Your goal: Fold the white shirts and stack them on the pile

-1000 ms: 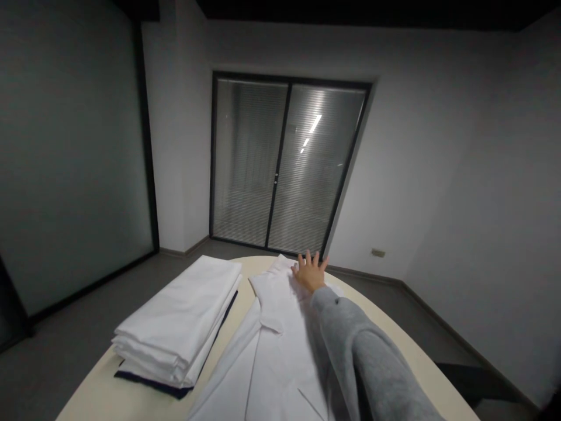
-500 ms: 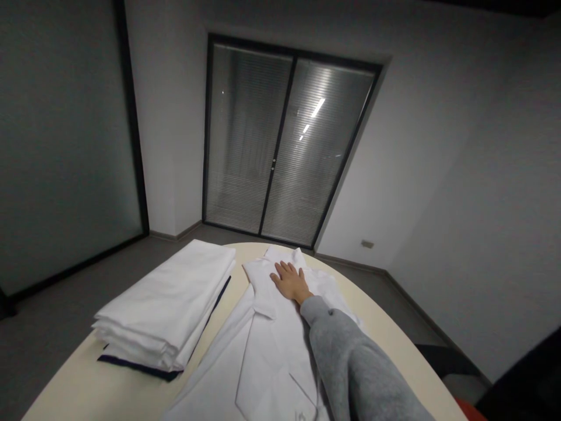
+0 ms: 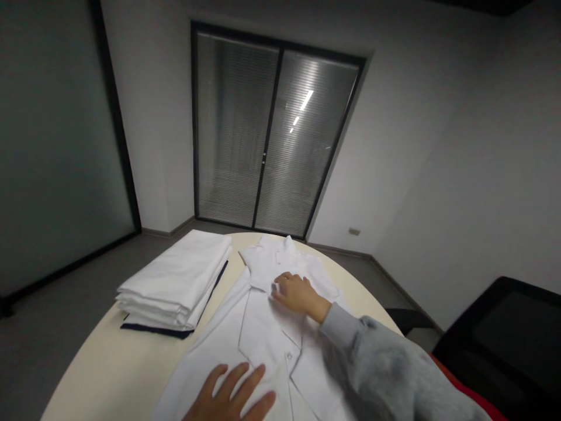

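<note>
In comes the left hand (image 3: pixel 230 400), out of view a half-second ago, now at the near end of the white garment (image 3: pixel 256 321), right of and nearer than the folded stack (image 3: pixel 179 275), its fingers spread wide and holding nothing visible; whether the palm presses down is cut off by the frame. And the right hand (image 3: pixel 295 294) has slid back from the collar (image 3: pixel 287 245) end, so it now sits right of the stack, over the garment's upper front, fingers loosely bent; whether they pinch any cloth, I cannot tell. The garment itself lies lengthwise on the surface (image 3: pixel 109 362), just right of the stack and apart from it, its collar pointing away. With that hand drawn back, the collar shows uncovered, while a snap (image 3: pixel 288 355) shows on a flap farther right and nearer than the stack. What does that mean for the work? Two hands now share the cloth, one farther up, one at the near end, so I judge it better controlled along its length, though creases remain. The stack, dark cloth (image 3: pixel 155 331) beneath it, sits untouched.
</note>
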Demonstrator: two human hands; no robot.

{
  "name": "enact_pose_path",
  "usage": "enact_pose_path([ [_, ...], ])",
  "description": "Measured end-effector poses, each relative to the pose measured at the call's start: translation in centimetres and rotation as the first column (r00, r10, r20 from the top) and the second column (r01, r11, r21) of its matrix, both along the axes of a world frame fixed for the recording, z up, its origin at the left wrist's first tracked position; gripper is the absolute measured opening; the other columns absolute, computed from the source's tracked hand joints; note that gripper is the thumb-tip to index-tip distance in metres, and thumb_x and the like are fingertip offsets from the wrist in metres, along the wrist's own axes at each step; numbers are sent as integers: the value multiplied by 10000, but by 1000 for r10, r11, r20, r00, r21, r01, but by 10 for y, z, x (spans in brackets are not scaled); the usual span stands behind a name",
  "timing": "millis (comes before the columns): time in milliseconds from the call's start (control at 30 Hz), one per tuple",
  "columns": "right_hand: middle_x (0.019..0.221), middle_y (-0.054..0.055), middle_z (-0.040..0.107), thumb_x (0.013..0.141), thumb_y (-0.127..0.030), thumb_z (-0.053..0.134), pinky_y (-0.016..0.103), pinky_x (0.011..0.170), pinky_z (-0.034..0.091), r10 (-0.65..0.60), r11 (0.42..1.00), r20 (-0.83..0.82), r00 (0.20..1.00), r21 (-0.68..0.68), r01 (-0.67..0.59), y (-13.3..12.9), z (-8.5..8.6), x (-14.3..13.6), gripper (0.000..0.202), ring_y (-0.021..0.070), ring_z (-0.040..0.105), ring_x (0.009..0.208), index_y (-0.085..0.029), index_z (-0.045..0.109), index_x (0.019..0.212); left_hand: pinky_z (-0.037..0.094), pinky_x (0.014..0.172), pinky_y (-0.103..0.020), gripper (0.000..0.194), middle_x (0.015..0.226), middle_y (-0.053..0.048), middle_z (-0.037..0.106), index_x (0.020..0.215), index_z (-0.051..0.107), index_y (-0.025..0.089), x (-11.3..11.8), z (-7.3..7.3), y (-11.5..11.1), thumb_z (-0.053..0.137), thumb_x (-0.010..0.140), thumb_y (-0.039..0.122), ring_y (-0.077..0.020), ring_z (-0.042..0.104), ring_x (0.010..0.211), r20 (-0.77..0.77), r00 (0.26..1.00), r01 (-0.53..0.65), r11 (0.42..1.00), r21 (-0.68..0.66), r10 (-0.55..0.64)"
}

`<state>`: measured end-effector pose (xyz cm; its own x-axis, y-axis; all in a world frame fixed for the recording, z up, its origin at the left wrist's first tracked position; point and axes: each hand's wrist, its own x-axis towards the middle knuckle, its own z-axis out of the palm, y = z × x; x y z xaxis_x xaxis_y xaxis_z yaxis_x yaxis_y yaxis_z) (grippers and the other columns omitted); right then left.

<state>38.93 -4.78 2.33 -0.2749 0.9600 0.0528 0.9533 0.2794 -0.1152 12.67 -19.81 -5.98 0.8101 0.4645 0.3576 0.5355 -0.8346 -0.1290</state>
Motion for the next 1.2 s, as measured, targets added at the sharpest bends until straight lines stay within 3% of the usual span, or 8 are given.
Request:
enact_pose_path([
  [167, 1643, 85, 438, 1026, -486, 463, 693, 1186, 231, -6, 999, -56, 998, -46, 4, -77, -20, 20, 543, 364, 360, 1509, -288, 482, 1532, 519, 1042, -622, 583, 1613, -85, 478, 1496, 545, 405, 10, 43, -13, 717, 941, 452, -396, 600, 1343, -109, 989, -134, 929, -345, 102],
  [333, 1644, 54, 445, 1039, -426, 447, 592, 1262, 123, -38, 999, -111, 993, 3, 38, -88, -30, 21, 502, 301, 322, 1539, -280, 509, 1515, 467, 1089, -658, 609, 1653, -83, 435, 1456, 619, 321, 33, 94, -11, 750, 861, 338, -426, 528, 1391, -184, 954, -300, 793, -529, 238],
  [567, 1638, 48, 455, 1036, -442, 459, 607, 1254, 150, -15, 1000, -136, 991, 13, 17, -84, -31, 27, 499, 303, 339, 1533, -298, 518, 1510, 466, 1163, -524, 559, 1569, -86, 551, 1485, 580, 234, 43, 92, 22, 575, 940, 359, -341, 532, 1412, 18, 914, -331, 770, -546, 406],
  [700, 1626, 50, 473, 1061, -439, 411, 605, 1250, 167, -11, 1000, -161, 987, 19, 14, -84, -32, 30, 476, 299, 354, 1526, -294, 538, 1496, 555, 1070, -457, 595, 1617, -154, 461, 1496, 511, 154, 6, 131, 47, 513, 981, 452, -303, 649, 1271, 478, 677, -374, 821, -431, 559],
  [833, 1618, 65, 482, 1087, -464, 345, 599, 1253, 153, 3, 1000, -194, 981, 29, 3, -83, -34, 32, 482, 286, 351, 1528, -292, 546, 1489, 636, 851, -433, 644, 1589, -180, 458, 1458, 524, 130, -34, 188, 55, 551, 939, 511, -254, 738, 941, 698, 367, -515, 759, -398, 615],
  [967, 1576, 82, 526, 1042, -438, 473, 607, 1251, 137, 4, 999, -230, 973, 41, 6, -82, -36, 33, 434, 286, 385, 1504, -278, 592, 1428, 575, 980, -444, 458, 1426, -109, 611, 1359, 594, 195, -20, 188, 42, 514, 991, 457, -258, 688, 1058, 622, 591, -422, 854, -304, 513],
  [1100, 1497, 87, 586, 997, -365, 552, 590, 1242, 162, 14, 998, -260, 965, 68, 4, -83, -36, 35, 353, 260, 457, 1444, -277, 641, 1327, 474, 1110, -416, 345, 1328, -64, 686, 1330, 623, 222, 31, 140, 31, 539, 1014, 331, -247, 620, 1228, 283, 919, -158, 914, -375, 275],
  [1200, 1433, 66, 625, 994, -342, 562, 563, 1234, 185, 19, 996, -265, 964, 91, 6, -86, -34, 33, 287, 240, 512, 1381, -285, 659, 1258, 474, 1076, -437, 351, 1329, -57, 685, 1320, 640, 239, 59, 102, 34, 604, 978, 308, -269, 603, 1232, 97, 985, -92, 908, -409, 143],
])
